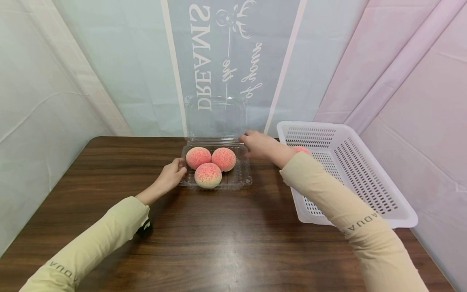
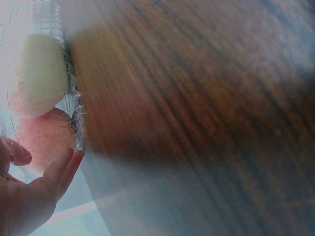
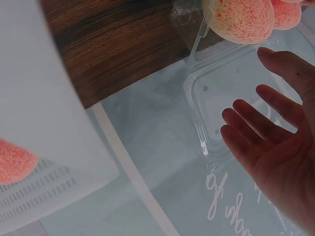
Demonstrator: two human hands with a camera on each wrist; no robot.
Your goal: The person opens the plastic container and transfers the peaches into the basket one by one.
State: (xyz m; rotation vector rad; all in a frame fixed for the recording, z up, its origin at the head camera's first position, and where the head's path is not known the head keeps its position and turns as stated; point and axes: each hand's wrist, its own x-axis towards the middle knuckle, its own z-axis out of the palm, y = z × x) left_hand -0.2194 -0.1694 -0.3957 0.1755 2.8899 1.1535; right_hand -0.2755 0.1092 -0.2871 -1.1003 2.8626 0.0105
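Note:
A clear plastic clamshell box [image 1: 240, 172] sits on the table with its lid [image 1: 216, 121] raised at the back. Inside its base are three pink and pale-yellow peaches: one at back left [image 1: 198, 156], one at back right [image 1: 224, 159], one in front [image 1: 208, 176]. My left hand [image 1: 170, 177] pinches the box's left edge between thumb and fingers, as the left wrist view shows. At the box's back right corner is my right hand [image 1: 260, 144], near the hinge and lid. Its fingers [image 3: 251, 123] are extended and hold nothing; whether they touch the lid I cannot tell.
A white slotted plastic basket [image 1: 403, 217] stands at the right of the wooden table [image 1: 219, 243], partly under my right forearm. Another peach [image 1: 302, 149] shows in it, partly hidden by the arm. A printed cloth [image 1: 233, 52] hangs behind the table.

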